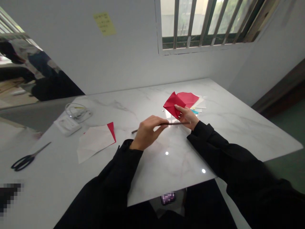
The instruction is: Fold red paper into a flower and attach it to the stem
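Observation:
My left hand grips a thin dark rod, possibly a pen or stick, which runs across the palm and out on both sides. Its far end reaches my right hand, which pinches a folded piece of red paper by its lower corner. The rod's tip lies against that hand, close to the paper. Behind the fold, a second red sheet rests on a small stack of pale and blue paper slips.
A white-and-red paper sheet lies on the white marble table, left of my hands. Black-handled scissors sit near the left edge. A white box with a coiled cable stands farther back. A mirror leans at left; a barred window is ahead.

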Motion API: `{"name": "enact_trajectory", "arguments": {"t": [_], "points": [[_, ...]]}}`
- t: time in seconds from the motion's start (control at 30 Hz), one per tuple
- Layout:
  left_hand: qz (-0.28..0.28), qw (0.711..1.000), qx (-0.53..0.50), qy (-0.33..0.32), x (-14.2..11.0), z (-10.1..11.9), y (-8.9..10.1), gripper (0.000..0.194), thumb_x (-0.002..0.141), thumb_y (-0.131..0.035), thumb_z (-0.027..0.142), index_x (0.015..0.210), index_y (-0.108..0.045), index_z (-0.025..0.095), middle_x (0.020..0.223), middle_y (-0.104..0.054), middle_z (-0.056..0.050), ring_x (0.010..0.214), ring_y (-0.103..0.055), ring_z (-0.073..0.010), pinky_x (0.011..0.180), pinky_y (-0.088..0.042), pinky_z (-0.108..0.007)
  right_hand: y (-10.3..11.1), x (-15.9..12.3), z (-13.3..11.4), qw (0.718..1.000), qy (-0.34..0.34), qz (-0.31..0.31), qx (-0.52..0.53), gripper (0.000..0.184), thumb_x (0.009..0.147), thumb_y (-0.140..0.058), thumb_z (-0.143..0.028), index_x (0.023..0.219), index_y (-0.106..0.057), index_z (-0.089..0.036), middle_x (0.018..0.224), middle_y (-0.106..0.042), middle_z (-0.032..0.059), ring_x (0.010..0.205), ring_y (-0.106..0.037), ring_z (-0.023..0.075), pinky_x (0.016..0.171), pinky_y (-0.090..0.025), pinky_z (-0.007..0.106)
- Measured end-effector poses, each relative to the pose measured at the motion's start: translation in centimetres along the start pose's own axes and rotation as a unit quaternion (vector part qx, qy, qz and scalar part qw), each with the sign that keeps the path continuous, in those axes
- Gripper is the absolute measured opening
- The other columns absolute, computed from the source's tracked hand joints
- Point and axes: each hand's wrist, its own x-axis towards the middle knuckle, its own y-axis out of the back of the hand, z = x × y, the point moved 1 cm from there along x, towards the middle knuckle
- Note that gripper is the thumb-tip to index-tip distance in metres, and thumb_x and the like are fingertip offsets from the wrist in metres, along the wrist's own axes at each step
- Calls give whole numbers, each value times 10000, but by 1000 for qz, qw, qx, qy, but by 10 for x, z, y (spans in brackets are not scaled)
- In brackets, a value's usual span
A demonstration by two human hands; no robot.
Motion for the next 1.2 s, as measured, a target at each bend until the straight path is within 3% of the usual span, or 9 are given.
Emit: {"name": "enact_trajectory", "arguments": {"t": [0.07, 0.13, 0.27, 0.37, 0.47, 0.63, 0.87, 1.03, 1.2], "points": [[199, 976, -92, 15, 5, 7, 24, 240, 926, -835, 449, 1055, -796, 251, 963, -778, -47, 880, -724, -200, 880, -616, -364, 0, 0, -1, 1000, -5, 4, 0, 336, 747, -946, -338, 1000, -749, -236, 1019, -812, 17, 990, -758, 195, 811, -635, 271], [354, 909, -220, 1, 8, 2, 51, 322, 933, -809, 530, 1087, -736, 257, 941, -743, -6, 772, -695, -139, 769, -613, -290, 0, 0, -2, 1000, -8, 3, -7, 341, 763, -939, -343, 1026, -749, -238, 1057, -816, 23, 1017, -762, 199, 823, -638, 275], [413, 854, -298, 109, 13, -37, 76, 393, 924, -817, 388, 1248, -609, 307, 928, -725, 58, 638, -643, -66, 615, -539, -179, -1, -1, 1, 1000, -8, -8, -8, 364, 753, -959, -351, 1027, -747, -242, 1070, -818, 27, 1021, -760, 206, 833, -642, 286], [374, 869, -256, 200, 9, -65, 56, 451, 880, -803, 336, 1271, -586, 278, 799, -676, 76, 499, -573, -60, 467, -414, -169, -3, -3, 5, 1000, -9, -15, -12, 390, 728, -976, -363, 1017, -742, -247, 1052, -815, 20, 989, -752, 203, 814, -639, 283], [256, 918, -177, 248, 2, -77, 21, 358, 886, -737, 383, 1196, -633, 236, 669, -613, 83, 428, -540, -93, 428, -381, -203, -3, -4, 7, 1000, -7, -22, -17, 396, 706, -993, -366, 984, -740, -241, 1006, -807, 13, 941, -743, 188, 782, -619, 270], [114, 962, 29, 247, -6, -79, -11, 263, 913, -689, 296, 1170, -720, 245, 790, -747, 10, 663, -692, -159, 681, -541, -282, -1, -4, 7, 1000, -10, -24, 9, 410, 666, -1028, -331, 965, -767, -228, 969, -807, 0, 876, -725, 161, 761, -608, 262], [64, 973, 176, 137, -4, -76, -3, 325, 977, -618, 206, 1273, -752, 214, 1248, -732, -101, 1034, -680, -243, 1001, -552, -400, -3, -4, 10, 999, -14, -32, 8, 383, 682, -1021, -331, 961, -783, -224, 969, -810, -2, 876, -724, 155, 759, -608, 255], [-43, 976, 205, 58, -5, -64, 1, 498, 887, -484, -7, 1192, -795, 233, 1192, -725, -78, 1101, -650, -254, 1051, -521, -406, -2, -2, 13, 999, -18, -28, 7, 348, 715, -997, -300, 971, -778, -214, 955, -808, 8, 875, -731, 159, 765, -601, 260], [-17, 966, 240, 100, -7, -62, 12, 467, 890, -500, 20, 1173, -805, 233, 1041, -683, -71, 986, -665, -243, 975, -530, -386, -2, -2, 14, 999, -25, -16, 13, 302, 747, -977, -269, 967, -781, -205, 954, -812, 6, 846, -733, 147, 756, -610, 253]]}}
